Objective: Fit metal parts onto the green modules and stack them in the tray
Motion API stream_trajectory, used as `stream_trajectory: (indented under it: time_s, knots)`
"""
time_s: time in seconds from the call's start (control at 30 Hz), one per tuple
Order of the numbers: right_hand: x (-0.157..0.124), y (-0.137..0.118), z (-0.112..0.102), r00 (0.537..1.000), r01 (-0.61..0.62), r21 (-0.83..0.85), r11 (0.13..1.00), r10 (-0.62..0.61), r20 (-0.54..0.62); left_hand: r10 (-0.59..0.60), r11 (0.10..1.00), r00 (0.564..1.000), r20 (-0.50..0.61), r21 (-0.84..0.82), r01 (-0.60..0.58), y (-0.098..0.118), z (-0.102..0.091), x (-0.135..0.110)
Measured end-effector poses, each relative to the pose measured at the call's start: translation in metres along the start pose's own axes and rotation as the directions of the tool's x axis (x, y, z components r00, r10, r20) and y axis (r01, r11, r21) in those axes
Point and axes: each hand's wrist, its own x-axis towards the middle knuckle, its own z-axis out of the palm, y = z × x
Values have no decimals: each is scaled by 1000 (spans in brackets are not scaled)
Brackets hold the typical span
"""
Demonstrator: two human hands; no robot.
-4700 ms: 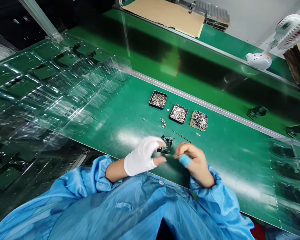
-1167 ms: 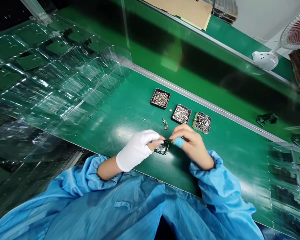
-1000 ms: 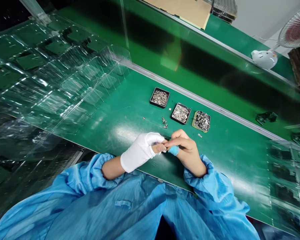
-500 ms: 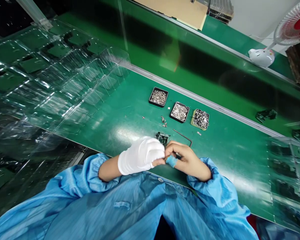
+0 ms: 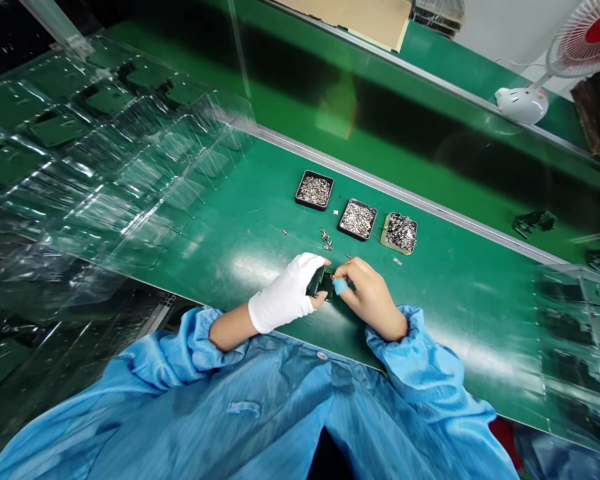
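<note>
My left hand, in a white glove with bare fingertips, is closed round a small dark circuit board just above the green mat. My right hand, bare with a blue cot on one finger, pinches at the board's right edge; what its fingertips hold is too small to make out. Beyond my hands stand two black trays and a tan tray, all heaped with small shiny metal parts. A few loose metal parts lie on the mat between the trays and my hands.
Stacks of clear plastic blister trays fill the left side, and more sit at the right edge. A clear screen and a green conveyor run behind the mat. A small white desk fan stands far right.
Both hands moved forward toward the trays, and my left hand has taken up the board that lay on the mat half a second ago. The thin metal rod is now mostly hidden by my right hand.
</note>
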Motion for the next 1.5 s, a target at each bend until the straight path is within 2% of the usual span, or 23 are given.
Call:
stream_trajectory:
  time_s: [0.17, 0.33, 0.4, 0.5, 0.6, 0.73, 0.9, 1.0, 1.13, 1.2, 1.3, 1.4, 1.47, 1.5]
  knots:
    - [-3, -2, 2, 999, -47, -51, 998, 46, -26, 17, 998, 998, -56, 69, -13, 4, 3, -2]
    - [-2, -7, 3, 992, -110, -51, 993, 106, -62, 72, 994, 992, -102, 92, -62, 0, 7, -6]
    - [-2, -8, 2, 991, -111, -6, 994, 111, -70, 66, 997, 996, -64, 35, -64, -2, 2, -5]
    - [-2, -11, 3, 994, -100, 32, 994, 101, -37, 23, 1000, 997, 71, -11, -23, 1, -13, 0]
    - [-3, -16, 7, 997, -79, -36, 996, 80, 14, -26, 986, 986, 167, 164, -2, 8, -25, 8]
    - [-4, -21, 11, 997, -59, -106, 993, 64, 52, -4, 917, 985, 171, 393, -65, 14, -26, 14]
    - [-1, -24, 13, 997, -36, -168, 985, 47, 62, 23, 861, 987, 157, 498, -100, 16, -21, 15]
    - [2, -24, 11, 995, -70, -168, 983, 80, 57, 6, 887, 986, 166, 455, -82, 14, -25, 16]
    - [1, -10, 4, 969, -246, -46, 968, 245, -34, -21, 980, 1000, 23, 197, 16, 5, -33, 12]
    - [-1, 3, -1, 955, -296, -12, 955, 296, -32, -21, 993, 999, -23, 112, 24, 1, -33, 5]
    - [-3, 26, -6, 957, -291, -106, 951, 290, -30, 2, 987, 1000, 13, 159, -4, -1, -24, -5]
    - [-4, 42, -8, 962, -263, -257, 930, 273, 3, -57, 970, 997, 61, 240, 41, -3, -15, -8]
    - [-3, 46, -9, 964, -246, -257, 934, 264, 36, -92, 966, 992, 83, 247, 69, -6, -12, -6]
    - [-4, 46, -9, 965, -245, -207, 947, 260, 45, -96, 967, 991, 91, 245, 72, -8, -12, -5]
